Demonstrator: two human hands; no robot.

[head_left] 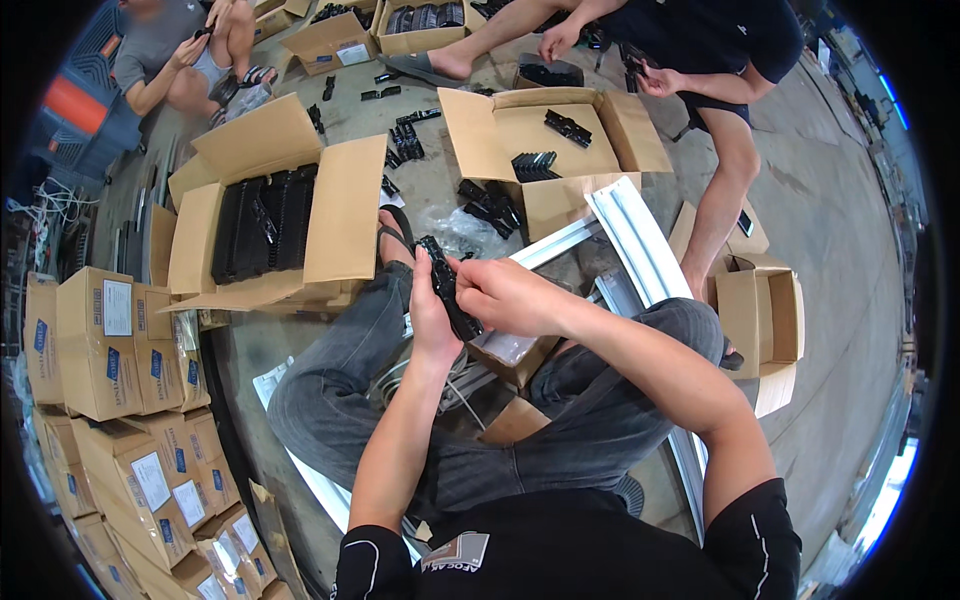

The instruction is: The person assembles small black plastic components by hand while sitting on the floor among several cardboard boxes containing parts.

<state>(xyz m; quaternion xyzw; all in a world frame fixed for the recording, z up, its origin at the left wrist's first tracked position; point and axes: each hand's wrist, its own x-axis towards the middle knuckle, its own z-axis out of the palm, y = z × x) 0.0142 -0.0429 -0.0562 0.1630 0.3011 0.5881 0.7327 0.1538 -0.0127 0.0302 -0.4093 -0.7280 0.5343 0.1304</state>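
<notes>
Over my lap, my left hand (431, 318) is closed around a long black plastic part (436, 272), glossy and ribbed, held upright and slightly tilted. My right hand (508, 296) has its fingers curled and pinched against the part's right side. Whatever sits between those fingertips is hidden. Beneath my hands, between my legs, is a small carton with a clear plastic bag (508, 347). Past the part, several similar black parts (490, 208) lie on the floor beside crumpled clear plastic (450, 232).
An open carton (345, 215) packed with black parts stands front left; another open carton (555, 125) holds a few. White metal frame pieces (640, 240) lie around my legs. Stacked sealed cartons (105, 345) line the left. Two people handle black parts farther off. A small open carton (765, 315) stands right.
</notes>
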